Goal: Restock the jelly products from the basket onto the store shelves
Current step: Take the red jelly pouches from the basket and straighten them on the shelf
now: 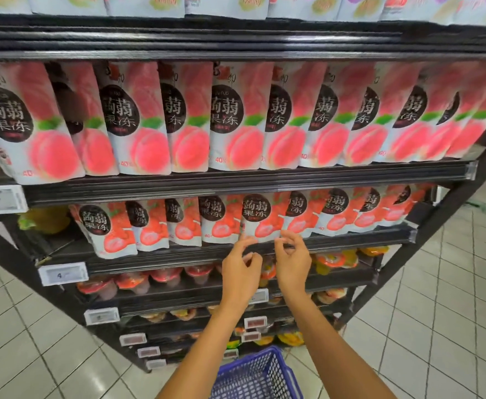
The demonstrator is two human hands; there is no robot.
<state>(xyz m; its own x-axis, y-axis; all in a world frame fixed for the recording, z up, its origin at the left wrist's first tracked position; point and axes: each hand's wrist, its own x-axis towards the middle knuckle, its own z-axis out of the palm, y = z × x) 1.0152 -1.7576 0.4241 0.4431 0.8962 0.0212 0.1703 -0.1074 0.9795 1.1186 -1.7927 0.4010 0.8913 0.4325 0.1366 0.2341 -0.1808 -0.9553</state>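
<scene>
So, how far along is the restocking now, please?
Done: the peach pouch row and the strawberry pouch row look full. In hand: the left hand and right hand are at the lower edge of one strawberry pouch, seemingly straightening it. Left: the visible part of the blue basket shows no products, so little probably remains.

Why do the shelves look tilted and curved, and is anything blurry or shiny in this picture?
Head view: the wide-angle lens bows the shelf edges and tilts them; head view: the peach pouches smear softer toward the right edge; head view: the glossy floor tiles carry pale glare, and the lighting is even, without hard shadows.
</scene>
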